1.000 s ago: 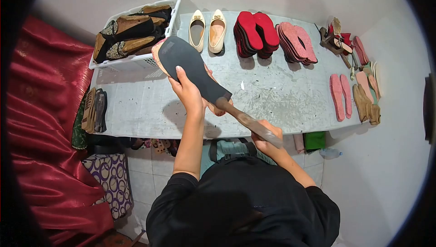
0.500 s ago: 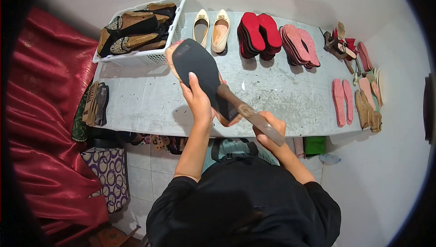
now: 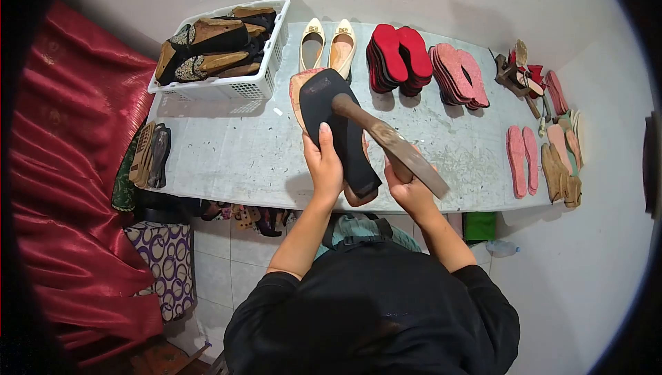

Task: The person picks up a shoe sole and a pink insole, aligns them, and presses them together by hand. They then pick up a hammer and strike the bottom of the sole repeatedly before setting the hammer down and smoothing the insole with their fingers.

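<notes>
My left hand grips a shoe near its middle, thumb along the black sole, which faces up toward me. A tan and reddish edge shows at the shoe's front left. My right hand is closed around a cobbler's hammer; most of its handle is hidden beneath the head and by my fingers. The hammer's round face lies over the front part of the sole, touching or very close to it. Its long flat end points down to the right, above my right hand.
On the table, a white basket holds several shoes. Cream flats, red-topped insoles and pink insoles stand along the back. Tools and sole pieces lie right. A red curtain hangs left.
The shoe has moved right and slightly down, and is turned more upright. The hammer's round face has shifted from the middle of the sole to its front part.
</notes>
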`<state>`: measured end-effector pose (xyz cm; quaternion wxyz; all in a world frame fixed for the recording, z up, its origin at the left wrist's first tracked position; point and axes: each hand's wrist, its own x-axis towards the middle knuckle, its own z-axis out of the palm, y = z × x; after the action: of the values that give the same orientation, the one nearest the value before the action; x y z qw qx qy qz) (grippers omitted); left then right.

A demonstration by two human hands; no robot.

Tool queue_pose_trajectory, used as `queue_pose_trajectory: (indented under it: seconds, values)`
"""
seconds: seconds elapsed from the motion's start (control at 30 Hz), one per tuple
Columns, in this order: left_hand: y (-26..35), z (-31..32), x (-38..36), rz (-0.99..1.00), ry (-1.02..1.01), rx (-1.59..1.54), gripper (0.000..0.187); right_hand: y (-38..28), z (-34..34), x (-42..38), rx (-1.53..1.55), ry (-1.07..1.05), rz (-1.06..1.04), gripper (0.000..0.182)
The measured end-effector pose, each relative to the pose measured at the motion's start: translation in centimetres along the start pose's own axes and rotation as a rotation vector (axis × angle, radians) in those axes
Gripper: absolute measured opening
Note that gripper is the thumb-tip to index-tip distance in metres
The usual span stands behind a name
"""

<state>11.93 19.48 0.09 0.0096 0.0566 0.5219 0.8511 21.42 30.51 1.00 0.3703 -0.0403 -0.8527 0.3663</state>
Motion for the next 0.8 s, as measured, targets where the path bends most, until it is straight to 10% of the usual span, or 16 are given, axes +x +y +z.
queue_pose_trajectory:
  seconds: [0.8]
  values:
    - [0.4, -2.5, 1.1, -0.001, 0.089, -0.069, 0.035, -1.1, -1.4, -5.0, 0.015, -0.148, 0.06, 0.018]
